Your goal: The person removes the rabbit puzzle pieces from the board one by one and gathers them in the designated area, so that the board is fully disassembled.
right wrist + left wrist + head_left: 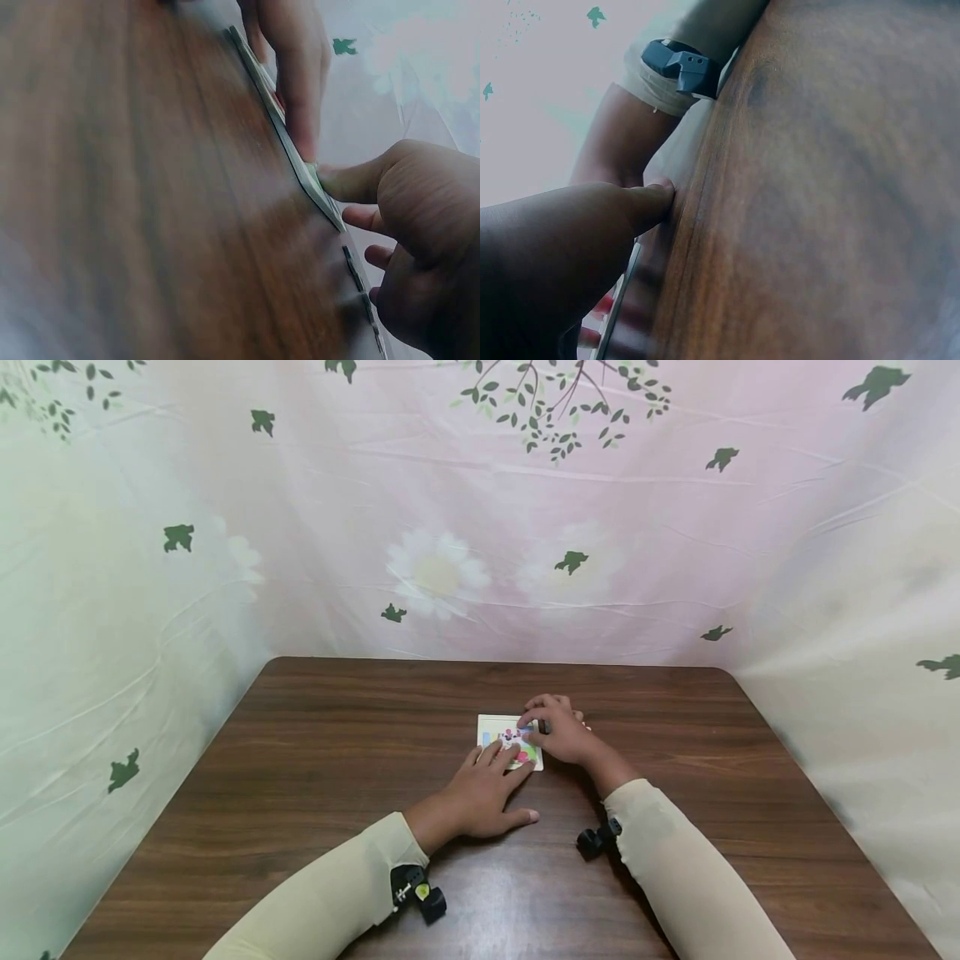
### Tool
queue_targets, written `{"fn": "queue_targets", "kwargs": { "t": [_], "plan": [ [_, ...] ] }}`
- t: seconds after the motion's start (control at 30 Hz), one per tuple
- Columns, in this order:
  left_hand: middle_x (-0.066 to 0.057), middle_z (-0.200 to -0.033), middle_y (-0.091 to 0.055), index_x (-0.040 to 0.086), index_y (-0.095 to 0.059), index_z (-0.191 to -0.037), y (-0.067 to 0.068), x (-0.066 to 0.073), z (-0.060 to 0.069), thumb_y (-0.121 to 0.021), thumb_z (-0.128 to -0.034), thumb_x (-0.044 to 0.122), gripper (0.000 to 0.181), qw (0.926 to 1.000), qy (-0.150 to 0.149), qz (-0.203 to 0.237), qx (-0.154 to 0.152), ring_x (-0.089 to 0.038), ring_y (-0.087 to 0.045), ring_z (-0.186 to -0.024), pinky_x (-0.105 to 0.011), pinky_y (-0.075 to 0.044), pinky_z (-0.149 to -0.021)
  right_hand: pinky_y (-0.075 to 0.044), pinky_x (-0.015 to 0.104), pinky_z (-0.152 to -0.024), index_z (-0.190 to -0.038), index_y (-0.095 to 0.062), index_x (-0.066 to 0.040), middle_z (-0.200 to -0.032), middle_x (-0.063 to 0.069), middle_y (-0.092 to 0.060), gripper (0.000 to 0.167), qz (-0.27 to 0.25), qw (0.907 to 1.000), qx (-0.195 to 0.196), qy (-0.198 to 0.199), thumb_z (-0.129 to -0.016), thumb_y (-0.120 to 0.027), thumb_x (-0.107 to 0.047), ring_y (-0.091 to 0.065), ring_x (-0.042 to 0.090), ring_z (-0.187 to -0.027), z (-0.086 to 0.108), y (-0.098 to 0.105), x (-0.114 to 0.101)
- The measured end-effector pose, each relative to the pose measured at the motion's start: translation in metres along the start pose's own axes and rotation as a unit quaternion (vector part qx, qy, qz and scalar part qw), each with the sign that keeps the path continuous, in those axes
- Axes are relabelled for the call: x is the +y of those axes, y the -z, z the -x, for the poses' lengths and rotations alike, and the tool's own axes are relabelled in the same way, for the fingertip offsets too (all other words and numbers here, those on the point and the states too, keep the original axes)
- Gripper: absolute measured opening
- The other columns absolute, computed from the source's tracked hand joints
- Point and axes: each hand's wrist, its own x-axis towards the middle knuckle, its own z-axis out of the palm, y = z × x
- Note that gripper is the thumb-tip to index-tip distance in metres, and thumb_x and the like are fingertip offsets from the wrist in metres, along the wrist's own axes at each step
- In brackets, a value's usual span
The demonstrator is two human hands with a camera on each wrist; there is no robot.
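A small, flat, white-bordered board with a colourful cartoon picture (489, 721) lies at the person's twelve o'clock on the brown wood-grain table (337, 752). Their left hand (482, 797), fingers spread apart, rests over its six-o'clock edge. The right hand (564, 735), fingers bent, touches it at two o'clock; whether it pinches anything, I can't tell.

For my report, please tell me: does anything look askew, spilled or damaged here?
Nothing visible on the table looks spilled or damaged. The backdrop cloth is slightly untidy: creases cross its printed pattern. The left hand and right hand partly hide the picture board.
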Motion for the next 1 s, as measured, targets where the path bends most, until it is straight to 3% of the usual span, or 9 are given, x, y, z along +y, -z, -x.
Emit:
{"fn": "queue_targets", "kwargs": {
  "t": [0.73,1.0],
  "plan": [
    [-0.006,-0.182,-0.028,0.032,-0.034,-0.173,-0.0004,0.0001,-0.0002,-0.045,-0.1046,0.079,0.083,1.0,-0.001,-0.004,0.001,-0.038,-0.023,-0.17,-0.062,-0.029,-0.133,-0.012,0.076,-0.115,-0.11,-0.072,-0.017,-0.157,0.019,-0.046,0.005,0.018,0.9995,-0.016,-0.021,-0.107,-0.069,-0.014,-0.017,0.051,-0.157,0.0005,-0.0034,-0.0066],
    [-0.007,-0.181,-0.028,0.032,-0.035,-0.173,0.0023,0.0011,0.0003,-0.045,-0.1049,0.078,0.083,1.0,-0.002,-0.002,0.0,-0.038,-0.023,-0.17,-0.062,-0.028,-0.133,-0.02,0.072,-0.11,-0.109,-0.072,-0.018,-0.143,0.014,-0.056,0.005,0.024,0.9996,-0.01,-0.013,-0.107,-0.071,-0.014,-0.03,0.047,-0.148,0.0015,-0.001,-0.0091]
  ]
}}
